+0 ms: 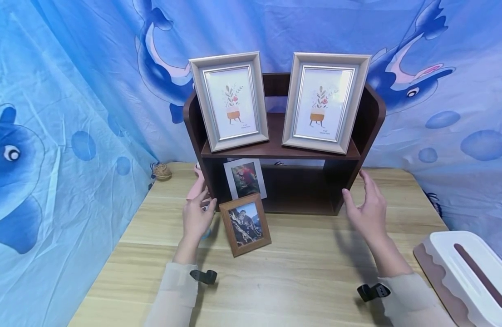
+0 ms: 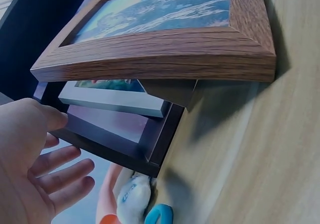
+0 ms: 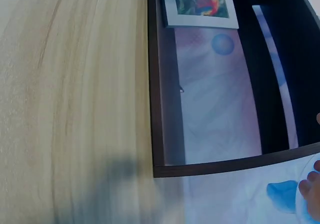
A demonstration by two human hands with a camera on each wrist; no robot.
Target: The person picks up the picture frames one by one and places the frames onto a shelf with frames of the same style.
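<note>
Dark brown shelf [image 1: 297,190] at back of table [image 1: 300,272], between both hands. Left hand [image 1: 195,217] at its left side, fingers loose, thumb apart; right hand [image 1: 369,210] at its right side, fingers and thumb spread. Neither grips anything; contact with the side panels, can't tell. Left silver frame [image 1: 233,102] and right silver frame [image 1: 326,103] stand leaning back on the upper board. White frame [image 1: 245,178], parrot picture, in the lower compartment, left end. Wooden frame [image 1: 245,225] on table in front, near left hand. Tissue box [image 1: 471,281] far right.
</note>
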